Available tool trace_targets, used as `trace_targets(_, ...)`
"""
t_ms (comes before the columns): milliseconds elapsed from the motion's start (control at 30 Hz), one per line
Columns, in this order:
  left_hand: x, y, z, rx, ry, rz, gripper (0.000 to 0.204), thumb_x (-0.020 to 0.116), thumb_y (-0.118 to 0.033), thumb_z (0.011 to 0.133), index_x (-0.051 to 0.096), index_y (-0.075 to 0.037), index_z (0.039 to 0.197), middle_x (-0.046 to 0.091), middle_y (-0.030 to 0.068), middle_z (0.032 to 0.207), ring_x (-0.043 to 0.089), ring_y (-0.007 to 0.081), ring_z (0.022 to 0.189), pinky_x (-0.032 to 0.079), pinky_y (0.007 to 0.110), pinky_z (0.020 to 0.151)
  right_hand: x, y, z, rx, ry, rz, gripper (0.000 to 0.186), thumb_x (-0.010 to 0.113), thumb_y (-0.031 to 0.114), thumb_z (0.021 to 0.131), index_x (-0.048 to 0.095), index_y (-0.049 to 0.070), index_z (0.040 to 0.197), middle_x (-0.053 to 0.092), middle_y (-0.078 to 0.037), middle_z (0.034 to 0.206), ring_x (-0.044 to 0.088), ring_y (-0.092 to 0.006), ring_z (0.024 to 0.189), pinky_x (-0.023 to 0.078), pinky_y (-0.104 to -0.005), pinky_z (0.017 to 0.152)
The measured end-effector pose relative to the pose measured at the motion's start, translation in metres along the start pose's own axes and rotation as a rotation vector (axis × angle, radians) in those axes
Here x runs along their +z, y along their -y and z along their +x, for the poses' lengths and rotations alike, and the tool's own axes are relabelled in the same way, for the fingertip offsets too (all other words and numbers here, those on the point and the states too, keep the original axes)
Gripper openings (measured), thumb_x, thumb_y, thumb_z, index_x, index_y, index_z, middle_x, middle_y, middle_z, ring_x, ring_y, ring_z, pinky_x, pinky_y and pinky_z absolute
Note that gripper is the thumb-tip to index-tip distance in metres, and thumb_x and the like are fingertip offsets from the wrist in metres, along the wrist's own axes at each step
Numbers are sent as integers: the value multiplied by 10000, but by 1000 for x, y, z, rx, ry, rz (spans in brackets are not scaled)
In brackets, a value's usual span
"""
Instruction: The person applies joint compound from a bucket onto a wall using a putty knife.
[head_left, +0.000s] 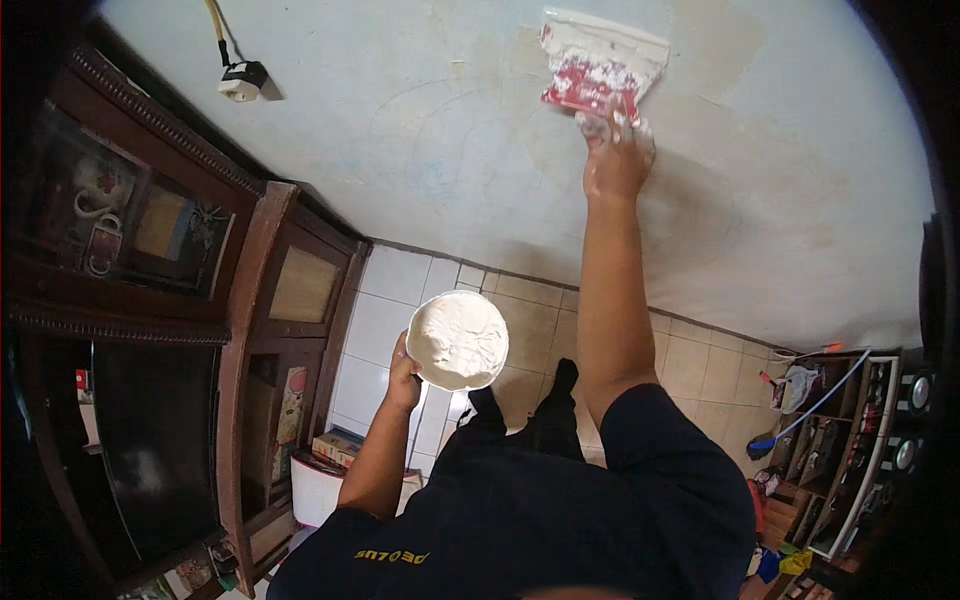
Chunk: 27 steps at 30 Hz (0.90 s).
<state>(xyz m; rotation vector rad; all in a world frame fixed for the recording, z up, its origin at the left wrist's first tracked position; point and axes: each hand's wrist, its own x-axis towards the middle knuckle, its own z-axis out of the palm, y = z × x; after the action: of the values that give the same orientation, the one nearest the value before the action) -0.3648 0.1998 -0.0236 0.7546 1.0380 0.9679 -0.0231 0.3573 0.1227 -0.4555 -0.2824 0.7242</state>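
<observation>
My right hand is stretched up to the wall and closed on a wide putty scraper, red near the hand and smeared with white paste. The scraper's broad far edge lies at or very close to the wall; contact is hard to make out. White paste coats my right fingers. Lower and to the left, my left hand grips the side of a round white tub filled with thick white putty. The pale wall shows beige patches and faint curved marks around the scraper.
A power socket hangs on a cable at the upper left wall. A dark wooden cabinet with glass doors stands along the left. At the right is a cluttered shelf with a blue-handled brush. Tiles cover the floor.
</observation>
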Motion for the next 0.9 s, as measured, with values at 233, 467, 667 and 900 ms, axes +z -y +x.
trace_targets(233, -27, 13, 3, -17, -49, 12, 735, 464, -209, 538, 432, 12, 1239, 531, 119, 1143, 488, 233, 1076, 357, 313, 956, -81, -85, 0, 161, -236, -283, 282, 489, 10, 874, 435, 51, 1148, 529, -88, 1159, 562, -253, 1054, 527, -450, 754)
trace_targets(467, -50, 23, 3, -41, -64, -1, 723, 461, -201, 548, 429, 17, 1237, 535, 124, 1134, 498, 235, 1059, 360, 318, 955, -191, -160, -71, 402, -435, -299, 261, 502, 18, 861, 472, 63, 1117, 555, -77, 1131, 582, -246, 1002, 525, -441, 748)
trace_targets(667, -41, 4, 1, -17, -56, 16, 653, 447, -153, 605, 421, 0, 1239, 541, 113, 1083, 508, 207, 1015, 410, 299, 874, -217, -89, -121, 421, -114, -78, 277, 535, 2, 849, 457, 57, 1109, 575, -138, 1104, 622, -256, 911, 563, -377, 667)
trace_targets(900, -17, -45, 10, -14, -1, 181, 591, 452, -128, 672, 408, -16, 1251, 538, 69, 963, 521, 148, 840, 435, 262, 703, -68, 66, -123, 279, 491, -1155, 93, 625, 11, 824, 548, 53, 792, 629, -30, 817, 609, -109, 713, 553, -286, 623)
